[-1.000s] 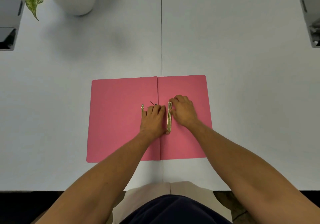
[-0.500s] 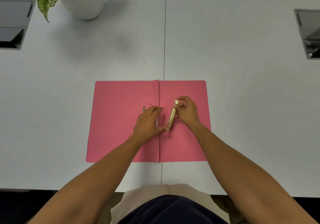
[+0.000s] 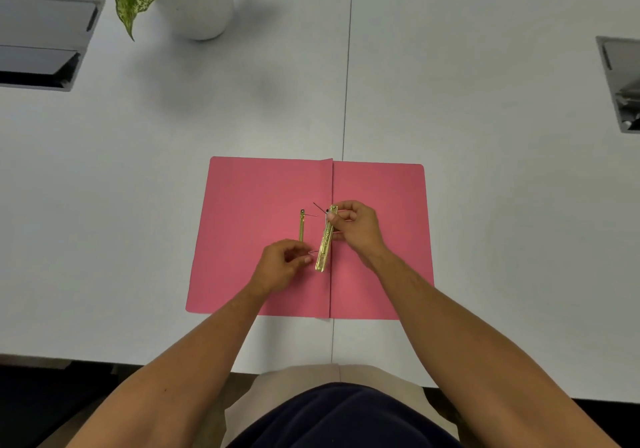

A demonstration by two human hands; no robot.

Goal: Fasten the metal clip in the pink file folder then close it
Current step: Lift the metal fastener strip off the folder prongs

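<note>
The pink folder point(image 3: 263, 240) lies open and flat on the white table point(image 3: 485, 205), its fold running near to far. The right hand point(image 3: 358, 228) pinches the far end of a gold clip bar point(image 3: 325, 240) between thumb and fingertips; the bar is tilted, its near end just left of the fold. The left hand point(image 3: 282, 267) is curled, thumb and forefinger closed by the bar's near end on a thin prong point(image 3: 313, 251); whether they touch the bar itself I cannot tell. A second, narrower gold strip point(image 3: 301, 225) lies flat on the left leaf, just left of the bar, its near end hidden behind the left fingers. A potted plant point(image 3: 194, 1) stands far left.
</note>
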